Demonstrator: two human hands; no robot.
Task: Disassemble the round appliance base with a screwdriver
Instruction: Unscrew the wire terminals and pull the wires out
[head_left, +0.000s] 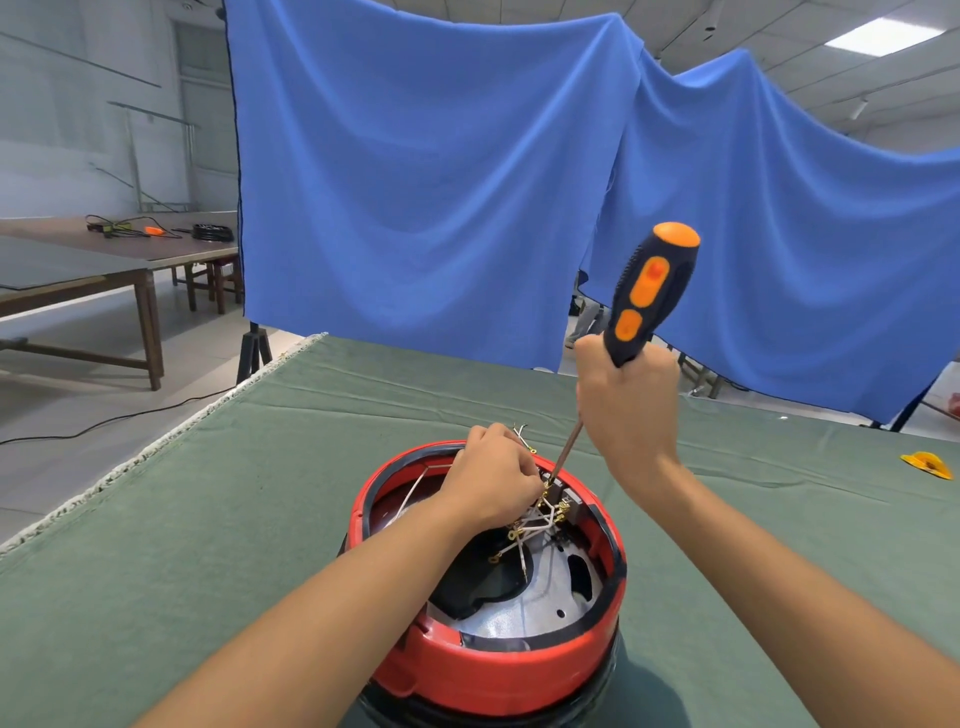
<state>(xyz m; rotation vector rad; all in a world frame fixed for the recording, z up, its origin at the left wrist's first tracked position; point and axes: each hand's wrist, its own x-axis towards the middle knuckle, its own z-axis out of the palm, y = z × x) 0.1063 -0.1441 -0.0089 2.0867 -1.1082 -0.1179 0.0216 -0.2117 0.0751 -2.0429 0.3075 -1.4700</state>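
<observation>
**A:** ok so where's everything sitting right now?

**B:** Nearest me is the round appliance base (498, 670), red shell, upside-down-looking, planted on the green counter (218, 545) with its open top facing me. Inside there's a grey metal plate (540, 608) and a tangle of white wires (530, 525) with little brass ring terminals. My left hand (493, 478) is curled in over the far rim, pinching that wire bundle aside. My right hand (628, 410) is clenched round the lower end of the screwdriver (649, 296) handle, shaft angled down, tip at the terminal block (563, 496) on the far inner wall.

**A:** how's it gonna handle?

**B:** I'd guess the shell is stiff plastic, bulky enough to stay put, so hold it by the rim if it starts to twist. The wires are the fragile bit: thin, springy, easy to snag, so I'd hold them loosely. Behind it all hangs a blue cloth (415, 182).
</observation>
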